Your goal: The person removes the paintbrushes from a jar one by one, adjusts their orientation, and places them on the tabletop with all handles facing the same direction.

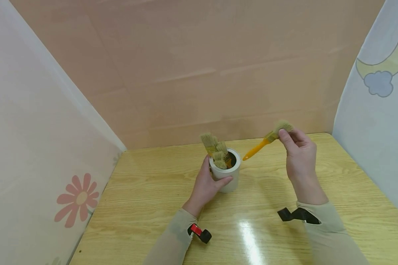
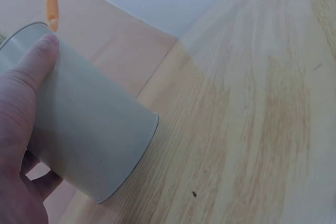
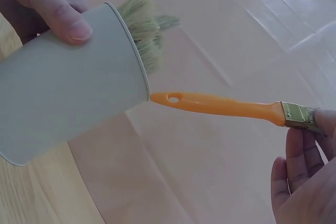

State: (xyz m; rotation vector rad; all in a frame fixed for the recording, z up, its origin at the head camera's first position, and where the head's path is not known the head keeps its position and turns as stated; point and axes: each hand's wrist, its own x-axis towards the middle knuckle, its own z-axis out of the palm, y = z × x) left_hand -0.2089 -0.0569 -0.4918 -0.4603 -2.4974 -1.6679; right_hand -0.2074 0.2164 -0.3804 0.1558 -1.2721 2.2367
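My left hand [image 1: 208, 186] grips a pale grey cylindrical can [image 2: 100, 114] around its side, thumb across the front near the rim. Several paintbrushes [image 1: 219, 151] stand in the can with their bristles up, most of them leaning left. To the right of it, my right hand [image 1: 300, 151] pinches another paintbrush [image 3: 226, 105] by its bristle end. Its orange handle slants down to the left, and the handle tip, with a hanging hole, comes close to the can's rim. Part of its bristles is hidden behind my right fingers in the right wrist view.
The can is on a light wooden table [image 1: 146, 184]. A tan sheet [image 1: 219, 73] hangs behind the table. White sheets with a flower print [image 1: 81, 198] and a moon print [image 1: 389, 59] bound the left and right sides.
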